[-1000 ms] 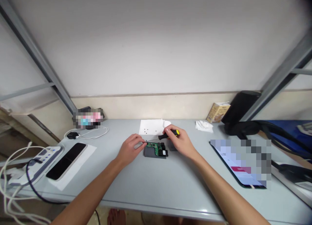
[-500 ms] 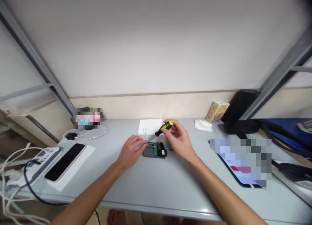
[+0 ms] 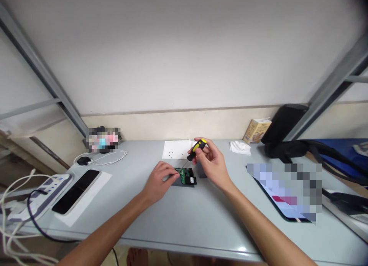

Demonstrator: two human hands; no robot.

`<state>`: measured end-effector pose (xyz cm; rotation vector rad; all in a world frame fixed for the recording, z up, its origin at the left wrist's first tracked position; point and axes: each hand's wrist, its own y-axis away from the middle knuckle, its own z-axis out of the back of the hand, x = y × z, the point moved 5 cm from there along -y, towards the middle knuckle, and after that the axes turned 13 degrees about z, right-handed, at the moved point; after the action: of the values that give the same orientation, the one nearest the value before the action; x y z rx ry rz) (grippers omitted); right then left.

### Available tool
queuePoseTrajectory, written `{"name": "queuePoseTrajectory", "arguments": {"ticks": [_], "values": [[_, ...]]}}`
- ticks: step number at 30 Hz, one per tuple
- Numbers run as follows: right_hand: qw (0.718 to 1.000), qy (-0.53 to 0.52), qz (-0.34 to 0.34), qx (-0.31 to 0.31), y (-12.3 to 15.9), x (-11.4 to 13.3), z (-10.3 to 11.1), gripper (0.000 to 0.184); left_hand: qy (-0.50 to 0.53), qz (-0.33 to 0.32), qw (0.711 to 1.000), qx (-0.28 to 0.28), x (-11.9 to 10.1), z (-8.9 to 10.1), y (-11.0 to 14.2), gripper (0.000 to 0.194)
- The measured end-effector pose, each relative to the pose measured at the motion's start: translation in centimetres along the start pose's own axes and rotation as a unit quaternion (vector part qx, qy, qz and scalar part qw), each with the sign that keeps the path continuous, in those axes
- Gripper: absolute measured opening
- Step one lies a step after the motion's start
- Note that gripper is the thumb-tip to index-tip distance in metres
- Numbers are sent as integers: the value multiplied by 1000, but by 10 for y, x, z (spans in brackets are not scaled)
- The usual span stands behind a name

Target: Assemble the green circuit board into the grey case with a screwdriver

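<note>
A small dark case with a green circuit board point(image 3: 187, 176) lies in the middle of the grey table point(image 3: 184, 220). My left hand point(image 3: 160, 180) is closed, its fingertips pinched at the board's left edge by the screwdriver tip. My right hand point(image 3: 211, 163) is wrapped round a black and yellow screwdriver point(image 3: 196, 149), held tilted with its thin shaft pointing down onto the board. A white sheet point(image 3: 176, 149) with a few tiny dark screws lies just behind the board.
A black phone point(image 3: 76, 191) on white paper and a power strip point(image 3: 37, 197) with cables sit at the left. A tablet point(image 3: 283, 197) lies at the right, with a crumpled tissue point(image 3: 239, 147), a small carton point(image 3: 257, 131) and a black speaker point(image 3: 283, 122) behind it.
My right hand raised the screwdriver handle from nearly flat to steeply tilted over the board. My left hand slid a little right onto the board's left edge.
</note>
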<state>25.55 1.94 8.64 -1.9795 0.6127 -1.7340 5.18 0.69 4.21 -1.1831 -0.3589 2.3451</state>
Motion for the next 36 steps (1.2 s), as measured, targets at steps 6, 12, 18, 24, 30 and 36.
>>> {"name": "queuePoseTrajectory", "arguments": {"ticks": [6,12,18,24,30,36], "values": [[1000,-12,-3,-8,-1,1,1,47,-10,0,1000,-5,0,0,0,17],[1000,1,-1,-8,-1,0,2,47,-12,-9,1000,-1,-2,-2,0,19],[1000,10,-1,-16,0,-1,2,47,-25,-25,999,4,-5,-1,-2,14],[999,14,5,-35,-3,-2,7,48,-68,-6,998,15,-2,2,-1,34],[989,70,34,-127,-6,0,23,41,-115,3,991,67,-1,-1,-7,43],[982,96,60,-153,-6,0,28,32,-159,9,974,164,-5,-13,-14,54]]}}
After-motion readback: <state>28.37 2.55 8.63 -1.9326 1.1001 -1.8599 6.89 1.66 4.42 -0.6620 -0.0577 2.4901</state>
